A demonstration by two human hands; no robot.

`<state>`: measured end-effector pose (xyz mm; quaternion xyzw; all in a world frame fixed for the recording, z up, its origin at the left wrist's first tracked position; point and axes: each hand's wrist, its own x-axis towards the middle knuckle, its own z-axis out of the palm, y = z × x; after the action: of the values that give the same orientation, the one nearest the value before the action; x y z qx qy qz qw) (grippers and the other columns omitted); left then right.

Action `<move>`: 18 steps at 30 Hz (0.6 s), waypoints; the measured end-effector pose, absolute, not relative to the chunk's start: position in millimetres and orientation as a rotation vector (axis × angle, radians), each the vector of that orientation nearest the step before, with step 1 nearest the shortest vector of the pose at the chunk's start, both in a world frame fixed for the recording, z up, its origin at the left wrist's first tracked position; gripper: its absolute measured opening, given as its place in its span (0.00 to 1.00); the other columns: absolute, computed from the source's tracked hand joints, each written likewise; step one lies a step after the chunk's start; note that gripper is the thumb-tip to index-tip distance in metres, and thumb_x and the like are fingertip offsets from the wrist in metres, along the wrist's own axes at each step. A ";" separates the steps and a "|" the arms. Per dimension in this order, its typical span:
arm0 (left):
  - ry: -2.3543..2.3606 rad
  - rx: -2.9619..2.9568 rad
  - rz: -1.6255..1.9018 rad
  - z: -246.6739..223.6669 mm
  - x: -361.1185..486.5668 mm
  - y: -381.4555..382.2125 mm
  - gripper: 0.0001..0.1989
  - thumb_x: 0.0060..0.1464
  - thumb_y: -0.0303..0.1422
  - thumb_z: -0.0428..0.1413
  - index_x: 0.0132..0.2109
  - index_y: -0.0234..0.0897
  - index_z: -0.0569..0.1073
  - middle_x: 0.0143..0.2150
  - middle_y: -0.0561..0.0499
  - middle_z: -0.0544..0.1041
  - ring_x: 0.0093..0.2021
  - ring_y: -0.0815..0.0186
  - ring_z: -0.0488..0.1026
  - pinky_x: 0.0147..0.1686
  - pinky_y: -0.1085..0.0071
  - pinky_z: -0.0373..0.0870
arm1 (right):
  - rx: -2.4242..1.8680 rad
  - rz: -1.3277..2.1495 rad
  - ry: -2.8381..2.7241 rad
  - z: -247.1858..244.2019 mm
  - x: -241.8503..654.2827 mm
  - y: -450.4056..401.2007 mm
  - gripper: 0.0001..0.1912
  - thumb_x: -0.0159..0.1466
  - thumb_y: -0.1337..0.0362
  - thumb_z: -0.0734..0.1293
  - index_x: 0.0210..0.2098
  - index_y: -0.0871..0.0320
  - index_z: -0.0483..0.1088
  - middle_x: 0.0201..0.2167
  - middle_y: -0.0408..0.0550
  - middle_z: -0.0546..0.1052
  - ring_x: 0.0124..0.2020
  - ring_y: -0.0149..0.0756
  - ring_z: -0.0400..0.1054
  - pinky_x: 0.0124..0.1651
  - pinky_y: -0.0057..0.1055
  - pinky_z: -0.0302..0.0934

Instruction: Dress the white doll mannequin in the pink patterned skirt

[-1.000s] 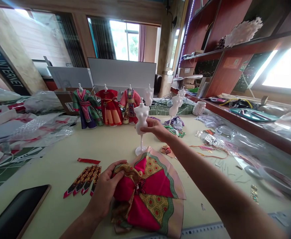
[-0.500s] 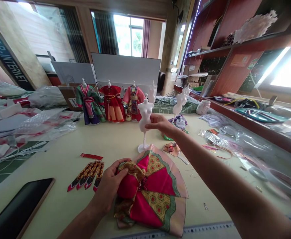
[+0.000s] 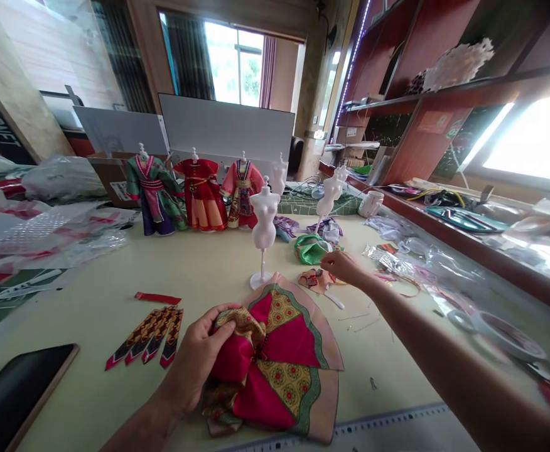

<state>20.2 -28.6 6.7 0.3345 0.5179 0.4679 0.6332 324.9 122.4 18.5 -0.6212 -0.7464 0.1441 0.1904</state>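
My left hand (image 3: pixel 206 351) pinches the gathered gold edge of a round magenta and gold patterned skirt (image 3: pixel 284 364) lying on the table. My right hand (image 3: pixel 341 267) is raised to the right of a bare white mannequin (image 3: pixel 264 220), its fingers closed beside a green cloth piece (image 3: pixel 310 249); what they hold, if anything, is too small to make out. Just below the right hand lies a small orange patterned piece (image 3: pixel 313 280). The white mannequin stands upright on its round base behind the skirt, touched by neither hand.
Three dressed mannequins (image 3: pixel 202 194) stand at the back left. Patterned strips (image 3: pixel 147 339) and a phone (image 3: pixel 21 395) lie on the left. A ruler (image 3: pixel 364 429) runs along the front edge. Tape rolls (image 3: pixel 508 336) and plastic bags (image 3: pixel 454 267) are on the right.
My right hand has let go of the white mannequin and moved right, beside the green cloth. My left hand keeps its grip on the skirt. The view has shifted slightly.
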 end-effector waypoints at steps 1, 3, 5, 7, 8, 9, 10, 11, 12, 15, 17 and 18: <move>1.184 0.776 1.065 6.4 20.5 -28.8 0.28 0.47 0.36 0.61 0.56 0.41 0.65 0.36 0.49 0.81 0.34 0.59 0.78 0.33 0.67 0.75 | -1.786 0.414 -2.093 13.2 327.0 122.5 0.09 0.63 0.60 0.65 0.32 0.60 0.72 0.31 0.46 0.74 0.30 0.32 0.67 0.33 0.29 0.63; 1.198 0.786 1.053 6.8 20.6 -29.4 0.27 0.48 0.36 0.60 0.55 0.40 0.66 0.35 0.49 0.80 0.33 0.60 0.78 0.32 0.68 0.74 | -1.841 0.461 -2.075 4.9 329.0 124.2 0.11 0.65 0.58 0.63 0.39 0.61 0.70 0.36 0.46 0.73 0.33 0.31 0.68 0.36 0.31 0.66; 1.223 0.784 1.050 7.8 20.4 -30.0 0.25 0.48 0.36 0.60 0.54 0.40 0.66 0.35 0.50 0.80 0.31 0.62 0.77 0.31 0.69 0.74 | -1.871 0.504 -2.046 -0.1 330.1 127.2 0.11 0.66 0.58 0.63 0.40 0.61 0.69 0.37 0.45 0.73 0.34 0.31 0.69 0.36 0.32 0.67; 1.232 0.790 1.054 8.2 19.9 -30.1 0.24 0.47 0.35 0.60 0.53 0.39 0.67 0.36 0.50 0.80 0.29 0.63 0.76 0.32 0.69 0.74 | -1.859 0.551 -2.005 -1.6 331.7 129.7 0.10 0.64 0.59 0.65 0.36 0.62 0.70 0.32 0.44 0.73 0.30 0.29 0.68 0.32 0.29 0.65; 1.229 0.798 1.057 8.1 19.7 -30.0 0.23 0.48 0.35 0.60 0.52 0.39 0.68 0.36 0.50 0.80 0.28 0.64 0.76 0.32 0.69 0.74 | -1.834 0.580 -1.981 -1.0 332.8 130.5 0.10 0.62 0.60 0.66 0.32 0.62 0.70 0.28 0.42 0.72 0.27 0.29 0.67 0.30 0.28 0.64; 1.223 0.806 1.056 7.8 19.5 -29.9 0.23 0.48 0.36 0.60 0.52 0.39 0.68 0.37 0.50 0.80 0.28 0.65 0.76 0.33 0.69 0.74 | -1.801 0.614 -1.955 0.6 333.9 130.8 0.10 0.60 0.61 0.68 0.29 0.62 0.69 0.24 0.41 0.71 0.24 0.28 0.65 0.27 0.26 0.62; 1.219 0.812 1.055 7.5 19.4 -29.6 0.23 0.48 0.36 0.60 0.52 0.40 0.68 0.37 0.50 0.80 0.29 0.65 0.76 0.33 0.69 0.74 | -1.762 0.652 -1.929 3.0 334.8 130.8 0.09 0.58 0.61 0.68 0.26 0.62 0.69 0.21 0.40 0.69 0.22 0.28 0.64 0.24 0.26 0.59; 1.219 0.816 1.055 7.2 19.4 -29.4 0.23 0.48 0.36 0.60 0.52 0.40 0.68 0.37 0.50 0.80 0.29 0.64 0.76 0.33 0.69 0.74 | -1.720 0.692 -1.901 6.3 335.4 130.3 0.09 0.56 0.62 0.68 0.24 0.61 0.68 0.18 0.40 0.68 0.20 0.28 0.62 0.23 0.26 0.57; 1.224 0.818 1.055 7.1 19.4 -29.3 0.24 0.47 0.36 0.60 0.52 0.40 0.68 0.37 0.50 0.80 0.29 0.64 0.76 0.33 0.69 0.74 | -1.677 0.732 -1.874 10.2 335.6 129.5 0.09 0.54 0.62 0.68 0.23 0.61 0.68 0.17 0.39 0.67 0.19 0.28 0.62 0.21 0.26 0.55; 1.227 0.807 1.063 8.0 19.9 -29.7 0.25 0.46 0.36 0.62 0.52 0.39 0.69 0.37 0.50 0.80 0.30 0.63 0.77 0.33 0.69 0.74 | -1.556 0.833 -1.800 23.7 333.6 126.1 0.09 0.50 0.60 0.68 0.23 0.60 0.67 0.16 0.40 0.67 0.18 0.28 0.61 0.21 0.26 0.53; 1.202 0.778 1.068 8.8 20.3 -30.4 0.25 0.46 0.35 0.62 0.53 0.39 0.68 0.37 0.49 0.81 0.32 0.61 0.78 0.34 0.68 0.75 | -1.490 0.881 -1.759 32.3 330.7 123.7 0.10 0.48 0.60 0.69 0.24 0.60 0.68 0.17 0.40 0.68 0.19 0.28 0.61 0.21 0.26 0.54; 1.185 0.761 1.071 9.1 20.4 -30.8 0.26 0.46 0.35 0.62 0.53 0.40 0.68 0.37 0.49 0.81 0.34 0.60 0.78 0.35 0.68 0.75 | -1.465 0.900 -1.740 36.1 329.0 122.5 0.10 0.47 0.60 0.69 0.24 0.60 0.68 0.18 0.41 0.69 0.20 0.28 0.61 0.22 0.26 0.55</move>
<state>20.4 -30.8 9.1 0.3329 0.5180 0.4682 0.6337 329.0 122.5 36.1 -0.5629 -0.6689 0.3460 0.3407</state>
